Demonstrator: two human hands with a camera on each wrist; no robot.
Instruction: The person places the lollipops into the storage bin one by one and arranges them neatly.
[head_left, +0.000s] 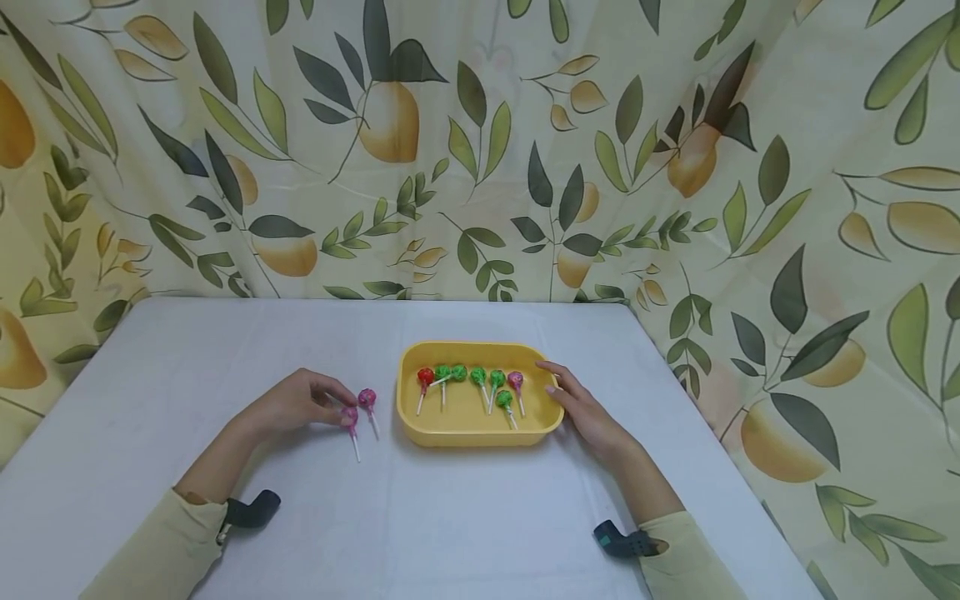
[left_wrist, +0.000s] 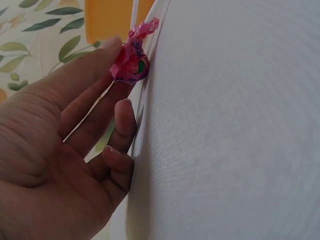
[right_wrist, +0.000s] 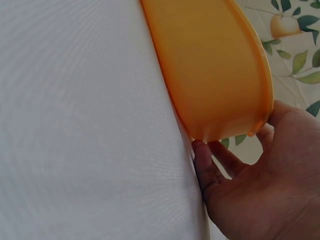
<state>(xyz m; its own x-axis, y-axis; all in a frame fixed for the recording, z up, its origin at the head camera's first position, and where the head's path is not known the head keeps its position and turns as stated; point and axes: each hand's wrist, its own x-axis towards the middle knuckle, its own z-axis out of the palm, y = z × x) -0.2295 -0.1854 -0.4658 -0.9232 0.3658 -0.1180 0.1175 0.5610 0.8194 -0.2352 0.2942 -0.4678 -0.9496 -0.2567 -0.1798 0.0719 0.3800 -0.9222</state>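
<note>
In the head view my left hand [head_left: 303, 402] pinches a pink-wrapped lollipop [head_left: 350, 415] by its head, between thumb and fingertips. Its white stick points toward me. Just right of it, a second pink lollipop [head_left: 367, 398] lies on the white cloth. The left wrist view shows the pinched wrapper [left_wrist: 131, 65] close up, with the lower fingers curled loosely near the cloth. A yellow tray [head_left: 472, 438] stands in the middle, and my right hand [head_left: 592, 417] holds its right end, thumb and fingers at the rim. In the right wrist view the tray's wall [right_wrist: 215, 65] hides some fingertips.
Inside the tray lie a red lollipop [head_left: 425, 377], several green lollipops [head_left: 478, 377] and one pink lollipop [head_left: 515, 381]. A white cloth [head_left: 450, 517] covers the table. Behind and to the right hangs a fruit-and-leaf patterned curtain [head_left: 480, 233].
</note>
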